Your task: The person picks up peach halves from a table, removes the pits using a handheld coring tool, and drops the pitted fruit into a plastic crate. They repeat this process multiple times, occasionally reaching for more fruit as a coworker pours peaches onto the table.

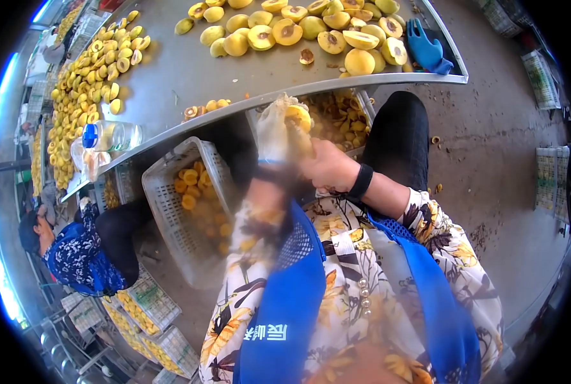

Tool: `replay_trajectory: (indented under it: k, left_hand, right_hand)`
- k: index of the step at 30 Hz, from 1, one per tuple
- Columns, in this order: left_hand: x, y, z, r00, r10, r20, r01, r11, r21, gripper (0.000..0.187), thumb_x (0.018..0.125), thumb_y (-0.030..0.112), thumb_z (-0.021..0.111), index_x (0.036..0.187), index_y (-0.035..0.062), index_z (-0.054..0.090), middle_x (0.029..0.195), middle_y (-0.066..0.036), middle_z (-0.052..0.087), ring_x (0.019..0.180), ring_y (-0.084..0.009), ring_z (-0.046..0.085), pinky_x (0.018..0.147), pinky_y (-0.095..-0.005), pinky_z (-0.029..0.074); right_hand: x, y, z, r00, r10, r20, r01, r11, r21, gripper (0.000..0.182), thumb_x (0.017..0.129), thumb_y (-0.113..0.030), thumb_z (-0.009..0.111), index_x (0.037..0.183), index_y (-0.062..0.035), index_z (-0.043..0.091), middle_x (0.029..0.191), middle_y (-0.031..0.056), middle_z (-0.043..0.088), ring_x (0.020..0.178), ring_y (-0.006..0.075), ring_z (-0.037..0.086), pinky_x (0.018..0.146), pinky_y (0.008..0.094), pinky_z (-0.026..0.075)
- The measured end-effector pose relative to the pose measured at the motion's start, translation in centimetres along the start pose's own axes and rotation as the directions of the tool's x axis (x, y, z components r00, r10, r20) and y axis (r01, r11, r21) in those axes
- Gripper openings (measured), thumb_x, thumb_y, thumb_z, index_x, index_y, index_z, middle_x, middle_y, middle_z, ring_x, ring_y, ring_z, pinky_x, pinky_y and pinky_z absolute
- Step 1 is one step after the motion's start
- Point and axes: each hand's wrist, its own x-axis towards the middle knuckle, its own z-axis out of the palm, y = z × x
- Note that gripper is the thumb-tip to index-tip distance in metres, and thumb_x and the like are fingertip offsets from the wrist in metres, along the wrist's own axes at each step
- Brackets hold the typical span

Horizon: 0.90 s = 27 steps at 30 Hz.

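My left hand (279,131), in a pale, worn glove, is closed around a yellow halved fruit (297,118) just past the table's near edge. My right hand (327,168) is bare, with a black band at the wrist. Its fingers are curled close against the gloved hand and the fruit; what they grip is hidden and blurred. Many halved yellow fruits (287,32), some with brown pits showing, lie on the metal table (170,70) beyond my hands. Below them, a crate of fruit pieces (343,115) is partly hidden under the table edge.
A white basket (170,211) with orange fruit pieces stands lower left. On the table are a blue glove (425,48), a blue-capped bottle (112,136) and another fruit pile (90,83). A co-worker in blue (84,259) sits at the left. Stacked crates (151,307) stand behind.
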Motion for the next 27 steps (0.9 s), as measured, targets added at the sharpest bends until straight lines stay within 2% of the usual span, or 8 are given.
replay_trajectory:
  k: [5, 11, 14, 17, 20, 23, 26, 27]
  left_hand:
    - [0.1, -0.5, -0.1, 0.995, 0.098, 0.034, -0.102, 0.986, 0.134, 0.028, 0.089, 0.026, 0.056, 0.095, -0.0010, 0.059, 0.086, -0.015, 0.064, 0.077, -0.0235, 0.062, 0.066, -0.0287, 0.051]
    - [-0.2, -0.3, 0.2, 0.993, -0.118, 0.027, 0.119, 0.992, -0.040, 0.031, 0.090, 0.032, 0.053, 0.094, 0.0019, 0.057, 0.086, -0.013, 0.062, 0.078, -0.0241, 0.061, 0.069, -0.0312, 0.051]
    - [2.2, -3.1, -3.0, 0.997, 0.076, -0.035, -0.070, 0.987, 0.146, 0.033, 0.090, 0.038, 0.050, 0.094, 0.0057, 0.056, 0.085, -0.011, 0.060, 0.076, -0.0257, 0.059, 0.068, -0.0313, 0.051]
    - [1.2, -1.0, -4.3, 0.985, 0.150, -0.081, -0.143, 0.986, 0.081, 0.037, 0.090, 0.045, 0.048, 0.093, 0.0091, 0.056, 0.086, -0.009, 0.060, 0.073, -0.0257, 0.058, 0.055, -0.0301, 0.049]
    - [-1.1, 4.0, -9.6, 0.991, 0.048, -0.122, -0.095, 0.902, -0.420, 0.036, 0.089, 0.045, 0.048, 0.089, 0.0098, 0.056, 0.081, -0.008, 0.059, 0.071, -0.0206, 0.058, 0.046, -0.0270, 0.044]
    - [-5.3, 8.5, -15.0, 0.796, 0.271, -0.541, -0.027, 0.909, 0.416, 0.038, 0.088, 0.042, 0.053, 0.098, 0.0059, 0.061, 0.089, -0.009, 0.063, 0.078, -0.0230, 0.061, 0.059, -0.0323, 0.049]
    - [-4.9, 12.3, -19.3, 0.627, 0.740, -0.245, 0.326, 0.037, 0.945, 0.049, 0.084, 0.042, 0.058, 0.110, 0.0012, 0.060, 0.109, -0.015, 0.062, 0.096, -0.0282, 0.061, 0.085, -0.0379, 0.047]
    - [-3.8, 13.4, -16.2, 0.615, 0.754, -0.231, 0.301, 0.046, 0.952, 0.054, 0.081, 0.042, 0.060, 0.114, -0.0009, 0.057, 0.117, -0.019, 0.058, 0.104, -0.0305, 0.057, 0.092, -0.0341, 0.042]
  right_hand:
    - [0.5, 0.8, -1.2, 0.979, 0.063, 0.193, -0.112, 0.960, 0.257, 0.008, 0.084, -0.010, 0.051, 0.087, -0.0061, 0.046, 0.061, -0.0001, 0.046, 0.040, 0.0089, 0.038, 0.034, 0.0249, 0.030]
    - [1.1, 1.8, -1.5, 0.942, 0.048, 0.331, -0.191, 0.890, 0.415, 0.010, 0.086, -0.013, 0.053, 0.089, -0.0073, 0.045, 0.059, -0.0035, 0.041, 0.040, 0.0064, 0.036, 0.033, 0.0224, 0.027]
    - [1.6, 1.5, -1.6, 0.908, -0.039, 0.416, -0.196, 0.840, 0.505, 0.008, 0.087, -0.011, 0.052, 0.091, -0.0077, 0.046, 0.056, -0.0037, 0.038, 0.038, 0.0057, 0.033, 0.033, 0.0216, 0.024]
    - [1.6, 0.9, -1.9, 0.867, -0.174, 0.466, -0.159, 0.790, 0.592, 0.006, 0.087, -0.006, 0.048, 0.093, -0.0067, 0.046, 0.051, -0.0019, 0.036, 0.033, 0.0068, 0.030, 0.031, 0.0228, 0.024]
    - [1.8, 1.0, -2.9, 0.924, -0.083, 0.373, -0.080, 0.913, 0.400, 0.009, 0.086, -0.008, 0.050, 0.094, -0.0067, 0.047, 0.052, -0.0014, 0.038, 0.033, 0.0070, 0.031, 0.031, 0.0228, 0.026]
    - [2.2, 1.1, -3.4, 0.985, -0.017, 0.172, 0.058, 0.971, -0.233, 0.013, 0.084, -0.014, 0.054, 0.088, -0.0028, 0.051, 0.053, 0.0032, 0.046, 0.033, 0.0108, 0.040, 0.032, 0.0259, 0.033]
    - [3.0, 1.0, -3.2, 1.000, 0.007, 0.030, 0.009, 0.871, -0.491, 0.022, 0.079, -0.021, 0.060, 0.084, -0.0003, 0.056, 0.060, 0.0100, 0.057, 0.043, 0.0167, 0.053, 0.042, 0.0301, 0.042]
    - [3.6, 1.5, -2.9, 1.000, -0.016, 0.016, 0.022, 0.870, -0.493, 0.023, 0.077, -0.023, 0.062, 0.085, -0.0012, 0.059, 0.064, 0.0106, 0.060, 0.046, 0.0175, 0.055, 0.045, 0.0302, 0.043]
